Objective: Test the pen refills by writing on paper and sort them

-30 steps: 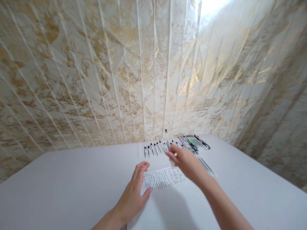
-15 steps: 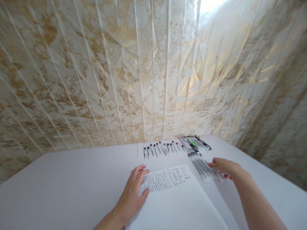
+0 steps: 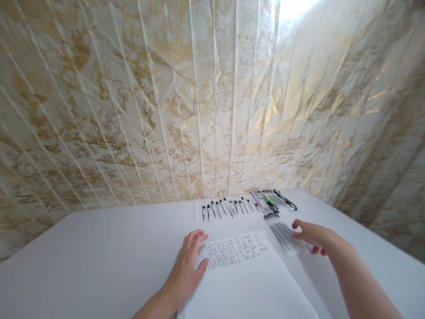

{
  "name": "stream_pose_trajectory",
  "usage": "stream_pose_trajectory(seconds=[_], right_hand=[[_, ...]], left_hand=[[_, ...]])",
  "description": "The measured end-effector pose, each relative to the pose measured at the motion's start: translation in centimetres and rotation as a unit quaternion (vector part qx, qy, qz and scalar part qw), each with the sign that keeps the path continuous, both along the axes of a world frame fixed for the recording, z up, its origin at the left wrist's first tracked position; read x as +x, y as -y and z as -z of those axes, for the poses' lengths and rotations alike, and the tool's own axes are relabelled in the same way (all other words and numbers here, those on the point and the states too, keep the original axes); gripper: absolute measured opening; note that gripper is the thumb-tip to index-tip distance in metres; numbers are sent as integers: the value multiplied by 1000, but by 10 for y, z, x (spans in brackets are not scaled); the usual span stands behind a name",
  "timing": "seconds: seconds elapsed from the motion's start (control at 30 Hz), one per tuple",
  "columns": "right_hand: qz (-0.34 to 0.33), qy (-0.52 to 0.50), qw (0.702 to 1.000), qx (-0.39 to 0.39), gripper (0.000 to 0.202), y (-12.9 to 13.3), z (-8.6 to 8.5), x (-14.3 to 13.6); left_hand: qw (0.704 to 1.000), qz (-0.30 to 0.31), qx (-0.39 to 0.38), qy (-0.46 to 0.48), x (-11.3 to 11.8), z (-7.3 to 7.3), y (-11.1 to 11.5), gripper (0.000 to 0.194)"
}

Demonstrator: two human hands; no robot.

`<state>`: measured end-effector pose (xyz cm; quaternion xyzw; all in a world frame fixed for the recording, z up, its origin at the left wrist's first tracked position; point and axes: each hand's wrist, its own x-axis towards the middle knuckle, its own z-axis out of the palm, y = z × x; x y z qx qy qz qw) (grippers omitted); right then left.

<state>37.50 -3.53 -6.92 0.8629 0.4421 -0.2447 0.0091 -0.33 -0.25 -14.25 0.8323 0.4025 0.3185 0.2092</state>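
Observation:
My left hand [image 3: 188,264] lies at the left edge of a white sheet of paper [image 3: 242,290], fingers spread, thumb and fingertips by its corner. Rows of handwritten dark characters fill the top of the sheet. My right hand [image 3: 314,235] hovers at the right side of a row of clear-barrelled pens [image 3: 282,235] with dark refills. Its thumb and forefinger are apart, and nothing is plainly seen between them. The other fingers curl under and are partly hidden. The lower ends of the nearest pens are blurred beside this hand.
Behind the paper, pen caps with dark tips [image 3: 229,208] lie spaced in a line on the white table [image 3: 109,248]. Further right sits a cluster of pens [image 3: 265,201], one with a green part. A gold-patterned curtain [image 3: 159,110] hangs behind the table.
My right hand's forefinger and thumb have parted slightly and drawn off the pens. My left hand stays on the paper's edge. The whole view has shifted a little.

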Motion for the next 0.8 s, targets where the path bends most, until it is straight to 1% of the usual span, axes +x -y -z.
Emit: stream_pose_trajectory(seconds=[0.1,0.2,0.27,0.33,0.43,0.53,0.6,0.7,0.8], right_hand=[[-5,32,999,18,39,1,-12,-3],[-40,57,996,57,36,-1,-25,-18],[-80,83,989,90,31,-5,-32,-38],[-124,107,980,116,27,-7,-36,-63],[-191,95,967,140,25,-9,-35,-103],[-243,92,954,147,25,-9,-28,-134],[-268,95,947,147,25,-9,-23,-147],[-282,98,944,140,25,-10,-19,-154],[-280,99,946,129,25,-11,-19,-155]], left_hand=[[999,-43,-9,9,-5,-3,-17,41],[995,-98,-5,-11,-7,-10,-52,37],[994,-109,2,-21,-4,-16,-81,36],[993,-111,12,-33,5,-20,-107,32],[991,-119,20,-55,22,-20,-132,26],[987,-138,17,-78,38,-14,-142,23],[984,-152,14,-92,45,-9,-143,24],[979,-172,13,-110,50,-4,-143,27],[973,-195,10,-124,51,-4,-143,29]])
